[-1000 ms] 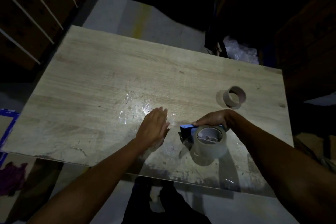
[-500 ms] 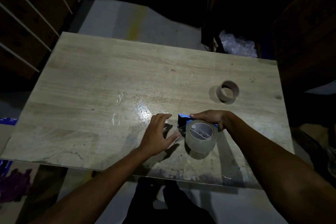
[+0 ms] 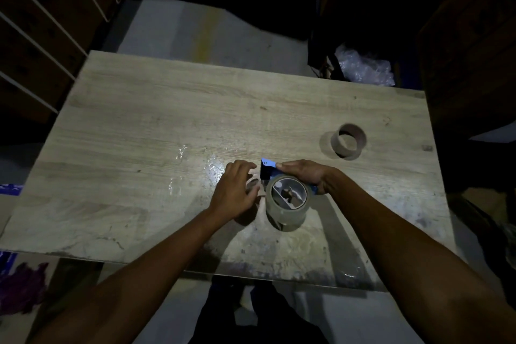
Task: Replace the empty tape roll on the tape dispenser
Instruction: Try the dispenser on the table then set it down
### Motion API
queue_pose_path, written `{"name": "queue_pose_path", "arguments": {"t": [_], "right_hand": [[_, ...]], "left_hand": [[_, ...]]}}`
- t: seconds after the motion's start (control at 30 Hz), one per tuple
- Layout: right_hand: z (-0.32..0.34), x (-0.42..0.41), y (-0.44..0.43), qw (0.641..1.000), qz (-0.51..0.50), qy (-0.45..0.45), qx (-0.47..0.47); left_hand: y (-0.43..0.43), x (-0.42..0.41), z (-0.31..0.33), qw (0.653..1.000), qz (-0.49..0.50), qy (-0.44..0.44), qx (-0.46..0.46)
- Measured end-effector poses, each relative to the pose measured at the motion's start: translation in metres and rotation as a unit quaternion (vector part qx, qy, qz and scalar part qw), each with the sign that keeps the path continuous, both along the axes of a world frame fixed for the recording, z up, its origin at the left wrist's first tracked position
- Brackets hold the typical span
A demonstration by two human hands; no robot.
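Observation:
A blue tape dispenser point(image 3: 267, 167) lies on the wooden table point(image 3: 167, 120) near its front edge, with a full roll of clear tape point(image 3: 287, 204) mounted on its hub. My right hand point(image 3: 304, 174) grips the dispenser from the far side, behind the roll. My left hand point(image 3: 236, 191) is right beside the roll's left side, fingers curled near the dispenser's front end; what they pinch is too dim to tell. The empty cardboard roll point(image 3: 349, 141) stands apart on the table, further right and back.
Shiny tape residue point(image 3: 192, 159) marks the table left of my hands. A crumpled plastic bag point(image 3: 363, 67) sits on the floor beyond the far right edge. Slatted wood point(image 3: 42, 22) rises at the left. Purple cloth point(image 3: 19, 288) lies on the floor at lower left.
My left hand lifted from lying flat on the table and moved right, curling against the roll and dispenser front. My right hand kept its grip on the dispenser.

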State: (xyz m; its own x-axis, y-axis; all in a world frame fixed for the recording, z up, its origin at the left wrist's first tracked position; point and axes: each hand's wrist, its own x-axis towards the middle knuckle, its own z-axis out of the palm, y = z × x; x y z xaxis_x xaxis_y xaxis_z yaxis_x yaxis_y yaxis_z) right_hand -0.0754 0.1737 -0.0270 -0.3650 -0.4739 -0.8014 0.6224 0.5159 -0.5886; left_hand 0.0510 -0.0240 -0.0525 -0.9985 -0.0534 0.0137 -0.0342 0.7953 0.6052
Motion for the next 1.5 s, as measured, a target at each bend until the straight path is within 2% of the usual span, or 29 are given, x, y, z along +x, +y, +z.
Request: {"name": "queue_pose_path", "arguments": {"t": [0.23,0.47,0.67,0.8,1.13,1.33,1.5], "right_hand": [[-0.014,-0.001,-0.027,0.987,0.065,0.148,0.002],[-0.023,-0.003,-0.040,0.970,0.113,0.216,0.009],[-0.023,-0.006,-0.042,0.935,0.174,0.304,0.057],[-0.019,-0.008,-0.041,0.889,0.213,0.393,0.100],[-0.008,0.007,-0.033,0.882,0.183,0.416,0.125],[0.001,0.018,-0.031,0.879,0.148,0.428,0.147],[0.002,0.032,-0.032,0.858,0.141,0.457,0.185]], "left_hand": [[-0.020,-0.011,-0.006,1.000,0.000,0.017,-0.015],[-0.028,-0.010,-0.016,0.999,-0.024,0.000,-0.022],[-0.028,-0.013,-0.017,0.999,-0.027,-0.017,-0.026],[-0.031,-0.019,-0.016,0.999,-0.017,-0.045,-0.015],[-0.037,-0.031,-0.011,0.995,-0.051,-0.081,-0.034],[-0.047,-0.038,0.003,0.985,-0.124,-0.103,-0.070],[-0.052,-0.037,0.005,0.977,-0.165,-0.092,-0.098]]}}
